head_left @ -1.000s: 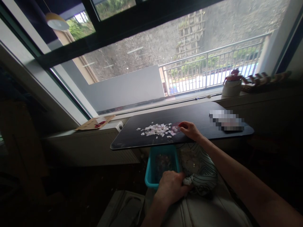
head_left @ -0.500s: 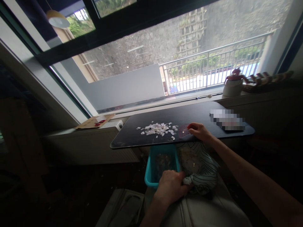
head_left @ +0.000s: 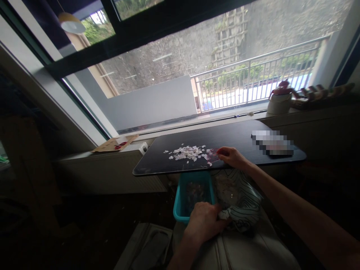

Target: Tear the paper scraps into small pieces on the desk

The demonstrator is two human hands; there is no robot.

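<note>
A pile of small white paper scraps lies on the dark tabletop. My right hand rests on the table just right of the pile, fingers closed on a small reddish card that touches the scraps. Below the table's front edge my left hand is closed on the rim of a striped cloth bag held on my lap. A teal plastic bin with scraps in it stands under the table edge, just left of the bag.
A blurred flat object lies at the table's right end. A white pot with a red lid stands on the window sill. Cardboard and red scissors lie on the sill to the left.
My right hand drew the card back to the right, then slid it left again to the edge of the scrap pile. My left hand stayed on the bag.
</note>
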